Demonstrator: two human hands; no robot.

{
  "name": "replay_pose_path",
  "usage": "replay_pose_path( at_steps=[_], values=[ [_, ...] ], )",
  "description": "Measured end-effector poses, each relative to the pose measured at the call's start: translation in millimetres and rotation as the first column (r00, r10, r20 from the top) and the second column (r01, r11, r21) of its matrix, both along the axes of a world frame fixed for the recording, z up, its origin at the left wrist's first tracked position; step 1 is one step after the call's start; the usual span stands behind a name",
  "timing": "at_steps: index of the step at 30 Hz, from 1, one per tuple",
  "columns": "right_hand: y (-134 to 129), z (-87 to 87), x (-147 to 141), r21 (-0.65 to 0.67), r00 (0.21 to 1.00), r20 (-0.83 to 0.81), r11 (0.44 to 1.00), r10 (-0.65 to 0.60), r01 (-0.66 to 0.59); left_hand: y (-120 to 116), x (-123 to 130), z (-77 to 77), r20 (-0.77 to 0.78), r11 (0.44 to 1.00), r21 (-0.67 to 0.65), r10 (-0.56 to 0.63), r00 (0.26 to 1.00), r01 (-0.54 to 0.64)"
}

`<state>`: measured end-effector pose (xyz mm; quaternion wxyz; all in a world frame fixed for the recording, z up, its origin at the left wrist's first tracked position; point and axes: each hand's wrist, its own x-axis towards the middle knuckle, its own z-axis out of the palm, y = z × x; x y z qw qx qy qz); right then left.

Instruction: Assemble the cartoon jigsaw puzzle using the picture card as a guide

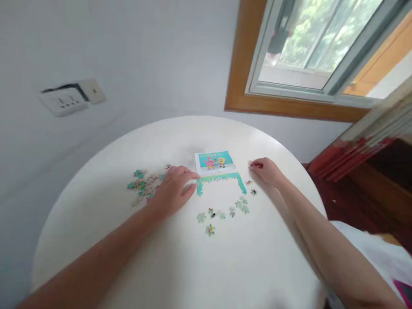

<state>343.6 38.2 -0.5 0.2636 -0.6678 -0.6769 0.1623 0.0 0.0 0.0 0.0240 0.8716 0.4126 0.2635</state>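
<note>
My left hand [175, 189] rests at the left end of a partly joined jigsaw border [222, 177], its fingers apart and nothing seen in them. Just left of that hand lies a heap of loose puzzle pieces [141, 185], partly covered by it. My right hand [265, 169] is right of the border, thumb and fingers pinched on a small puzzle piece [252, 166], mostly hidden by the fingertips. A picture card [215, 161] with cartoon figures lies behind the border. Pale green pieces [242, 204] and a yellow-marked piece [210, 230] are scattered in front.
All of this lies on a round white table [206, 274] set against a wall. A socket plate [66, 101] is on the wall at left. A framed window [302, 56] stands at the back right, with a curtain [363, 141] beside it.
</note>
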Motion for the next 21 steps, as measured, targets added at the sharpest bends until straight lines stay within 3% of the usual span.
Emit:
replay_pose_path(
  at_steps=[7,11,14,19,21],
  values=[
    [-2,-2.2,0,0.047,0.999,-0.014,0.998,-0.035,0.035,1,1,-1.0,-0.002,1.000,0.004,0.001,1.000,-0.001],
    [-13,7.2,-8,0.081,0.995,-0.104,0.997,-0.009,0.018,2,1,-0.5,0.007,1.000,0.006,-0.008,1.000,0.007],
    [-28,18.1,-32,0.114,0.977,-0.195,0.991,0.091,-0.070,1,0,-0.5,0.022,1.000,0.005,-0.019,1.000,0.019],
    [-55,25.5,-95,-0.034,0.868,-0.374,0.931,0.326,-0.364,1,-1,-3.7,-0.008,0.998,-0.010,-0.058,0.998,0.058],
    [-60,23.0,-117,-0.097,0.857,-0.391,0.911,0.336,-0.402,1,-2,-5.8,-0.020,0.998,-0.002,-0.070,0.997,0.070]
  ],
)
